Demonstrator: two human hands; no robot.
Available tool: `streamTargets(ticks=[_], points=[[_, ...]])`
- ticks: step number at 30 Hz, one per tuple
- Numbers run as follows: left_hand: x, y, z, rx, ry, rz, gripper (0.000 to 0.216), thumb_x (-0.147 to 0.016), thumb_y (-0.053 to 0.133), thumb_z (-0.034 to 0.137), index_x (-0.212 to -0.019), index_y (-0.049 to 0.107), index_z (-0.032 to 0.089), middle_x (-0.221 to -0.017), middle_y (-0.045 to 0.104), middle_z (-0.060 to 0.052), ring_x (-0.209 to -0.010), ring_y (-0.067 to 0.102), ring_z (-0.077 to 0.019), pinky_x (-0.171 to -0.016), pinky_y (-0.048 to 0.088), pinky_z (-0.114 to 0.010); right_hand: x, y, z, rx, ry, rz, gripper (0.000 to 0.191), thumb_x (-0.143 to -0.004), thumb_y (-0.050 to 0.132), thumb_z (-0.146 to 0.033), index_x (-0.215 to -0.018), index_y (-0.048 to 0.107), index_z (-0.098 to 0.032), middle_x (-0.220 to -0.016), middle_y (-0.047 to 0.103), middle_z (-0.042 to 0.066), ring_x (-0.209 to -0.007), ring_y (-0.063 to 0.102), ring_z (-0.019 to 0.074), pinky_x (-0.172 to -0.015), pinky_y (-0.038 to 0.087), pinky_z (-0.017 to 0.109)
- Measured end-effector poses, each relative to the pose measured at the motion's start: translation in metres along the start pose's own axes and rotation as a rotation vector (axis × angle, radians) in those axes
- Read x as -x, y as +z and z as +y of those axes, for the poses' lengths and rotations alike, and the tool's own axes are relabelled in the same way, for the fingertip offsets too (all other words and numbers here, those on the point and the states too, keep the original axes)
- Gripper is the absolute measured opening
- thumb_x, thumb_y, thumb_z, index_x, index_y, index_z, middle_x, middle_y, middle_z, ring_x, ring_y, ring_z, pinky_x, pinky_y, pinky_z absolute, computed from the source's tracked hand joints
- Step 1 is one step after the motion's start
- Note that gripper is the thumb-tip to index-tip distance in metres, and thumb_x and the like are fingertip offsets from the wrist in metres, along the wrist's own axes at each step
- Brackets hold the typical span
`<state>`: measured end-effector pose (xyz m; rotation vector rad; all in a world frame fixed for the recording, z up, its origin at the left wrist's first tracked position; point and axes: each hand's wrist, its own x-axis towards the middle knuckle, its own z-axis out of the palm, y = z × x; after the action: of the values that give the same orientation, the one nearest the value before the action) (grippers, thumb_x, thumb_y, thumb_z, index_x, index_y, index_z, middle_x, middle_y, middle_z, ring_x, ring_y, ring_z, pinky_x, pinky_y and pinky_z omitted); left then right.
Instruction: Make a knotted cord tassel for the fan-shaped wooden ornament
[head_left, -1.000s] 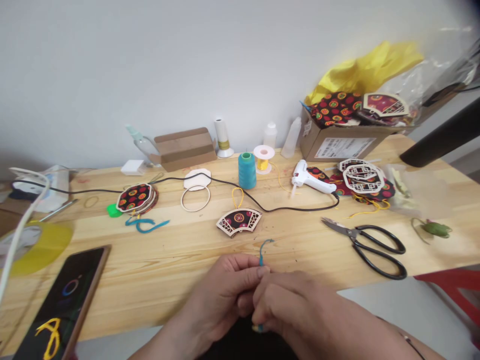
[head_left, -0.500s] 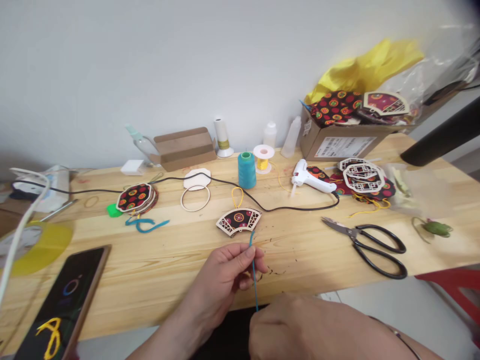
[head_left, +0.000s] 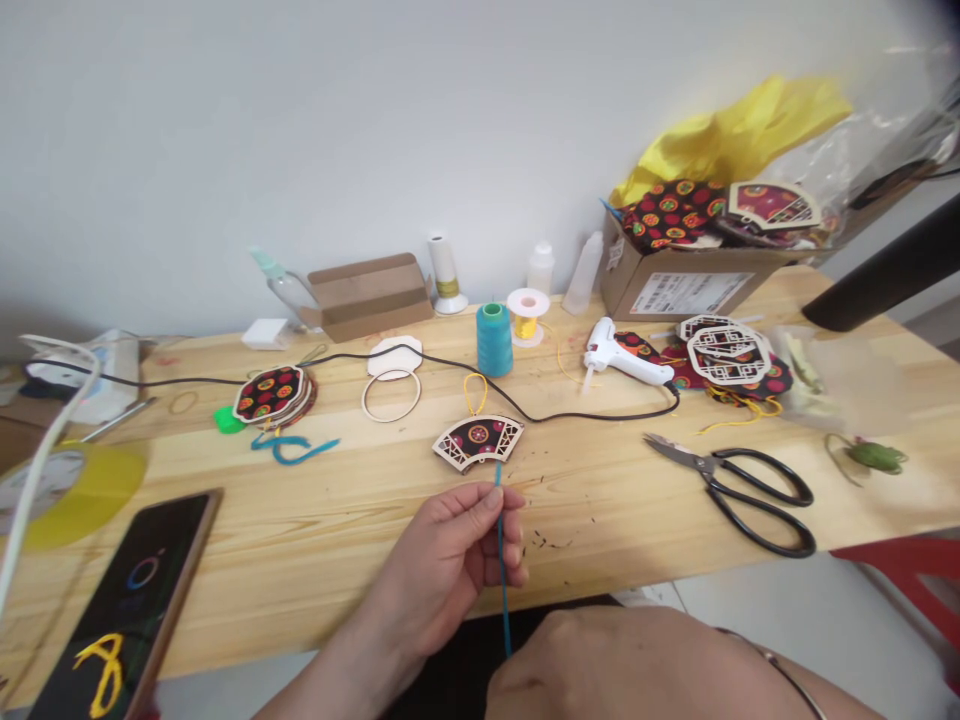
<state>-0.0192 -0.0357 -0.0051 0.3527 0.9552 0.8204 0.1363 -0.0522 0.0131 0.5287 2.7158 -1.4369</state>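
Observation:
A blue-green cord [head_left: 503, 590] runs upright between my hands at the table's front edge. My left hand [head_left: 469, 540] pinches it near its upper end, thumb against fingers. Lower down, my right hand [head_left: 577, 665] is closed where the cord's lower part disappears; its fingers are mostly hidden behind the back of the hand. Just beyond my left fingertips lies a fan-shaped ornament [head_left: 478, 440] with a pale wooden lattice frame, dark patterned cloth and a yellow hanging loop [head_left: 475, 393]. The cord's tip ends close to its lower edge; whether they touch, I cannot tell.
Black-handled scissors [head_left: 731, 485] lie to the right, below a white glue gun [head_left: 622, 355] whose black cable crosses the table. A teal thread spool [head_left: 494, 340] stands behind the ornament. At left are a phone [head_left: 142, 570], yellow tape [head_left: 97, 490] and stacked ornaments [head_left: 274, 397].
My left hand has shifted slightly left with the cord. My right hand has moved a little lower, and more cord shows between the hands.

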Motion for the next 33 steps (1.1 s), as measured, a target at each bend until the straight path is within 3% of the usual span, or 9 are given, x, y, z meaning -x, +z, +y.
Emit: streamTargets(ticks=[6, 12, 15, 18, 22, 26, 29, 33], points=[[0.001, 0.001, 0.001, 0.065, -0.018, 0.005, 0.014, -0.075, 0.069, 0.022, -0.077, 0.067, 0.009, -0.058, 0.051, 0.002, -0.043, 0.033, -0.0002, -0.042, 0.03, -0.014, -0.003, 0.004, 0.004, -0.011, 0.0, -0.07, 0.016, -0.085, 0.052, -0.028, -0.074, 0.059, -0.019, -0.056, 0.049, -0.008, -0.043, 0.037, 0.0057, -0.042, 0.029, 0.016], [0.001, 0.001, 0.0, 0.019, 0.012, 0.047, 0.016, -0.074, 0.07, 0.025, -0.077, 0.068, 0.009, -0.052, 0.044, 0.004, -0.045, 0.028, -0.002, -0.041, 0.02, -0.014, -0.009, 0.012, 0.009, -0.019, 0.034, -0.084, 0.017, -0.082, 0.055, -0.026, -0.068, 0.059, -0.019, -0.052, 0.049, -0.008, -0.044, 0.042, 0.0066, -0.047, 0.035, 0.016], [0.0, 0.0, 0.0, -0.006, 0.031, 0.082, 0.018, -0.073, 0.071, 0.027, -0.077, 0.069, 0.01, -0.049, 0.04, 0.006, -0.044, 0.024, -0.0022, -0.04, 0.017, -0.015, -0.004, 0.004, 0.004, -0.031, 0.038, -0.066, 0.016, -0.083, 0.054, -0.024, -0.069, 0.06, -0.019, -0.059, 0.056, -0.006, -0.054, 0.052, 0.008, -0.053, 0.04, 0.017], [0.001, -0.002, 0.002, -0.044, 0.045, 0.126, 0.019, -0.072, 0.071, 0.029, -0.077, 0.069, 0.011, -0.047, 0.038, 0.007, -0.043, 0.021, -0.0021, -0.04, 0.014, -0.016, 0.015, -0.014, -0.001, -0.058, 0.045, 0.01, 0.011, -0.086, 0.052, -0.021, -0.082, 0.063, -0.021, -0.078, 0.064, -0.003, -0.072, 0.059, 0.0093, -0.064, 0.044, 0.017], [0.003, -0.005, 0.003, -0.089, 0.062, 0.155, 0.021, -0.072, 0.07, 0.031, -0.077, 0.069, 0.011, -0.047, 0.033, 0.008, -0.044, 0.02, -0.0025, -0.04, 0.014, -0.016, 0.06, -0.028, 0.012, -0.001, 0.333, 0.427, 0.022, -0.088, 0.048, -0.023, -0.107, 0.058, -0.026, -0.104, 0.064, 0.002, -0.091, 0.06, 0.0141, -0.08, 0.046, 0.024], [0.003, -0.007, 0.002, -0.146, 0.085, 0.173, 0.024, -0.074, 0.068, 0.035, -0.079, 0.069, 0.011, -0.049, 0.028, 0.009, -0.044, 0.016, -0.0029, -0.041, 0.012, -0.017, 0.107, -0.025, 0.051, 0.401, 0.804, 0.76, 0.027, -0.087, 0.038, -0.032, -0.099, 0.059, -0.021, -0.103, 0.063, 0.013, -0.094, 0.06, 0.0282, -0.079, 0.047, 0.041], [0.002, -0.006, 0.001, -0.177, 0.115, 0.173, 0.024, -0.076, 0.066, 0.035, -0.078, 0.069, 0.012, -0.05, 0.026, 0.009, -0.045, 0.015, -0.0032, -0.041, 0.012, -0.017, 0.133, -0.018, 0.075, 0.567, 1.07, 0.752, 0.031, -0.083, 0.037, -0.035, -0.094, 0.059, -0.015, -0.093, 0.063, 0.021, -0.089, 0.06, 0.0373, -0.076, 0.045, 0.05], [0.002, -0.004, 0.001, -0.217, 0.136, 0.173, 0.023, -0.076, 0.066, 0.036, -0.077, 0.069, 0.013, -0.051, 0.03, 0.008, -0.045, 0.018, -0.0035, -0.04, 0.014, -0.017, 0.149, -0.008, 0.092, 0.6, 1.079, 0.706, 0.031, -0.079, 0.038, -0.032, -0.094, 0.059, -0.016, -0.084, 0.061, 0.021, -0.08, 0.06, 0.0383, -0.068, 0.046, 0.05]])
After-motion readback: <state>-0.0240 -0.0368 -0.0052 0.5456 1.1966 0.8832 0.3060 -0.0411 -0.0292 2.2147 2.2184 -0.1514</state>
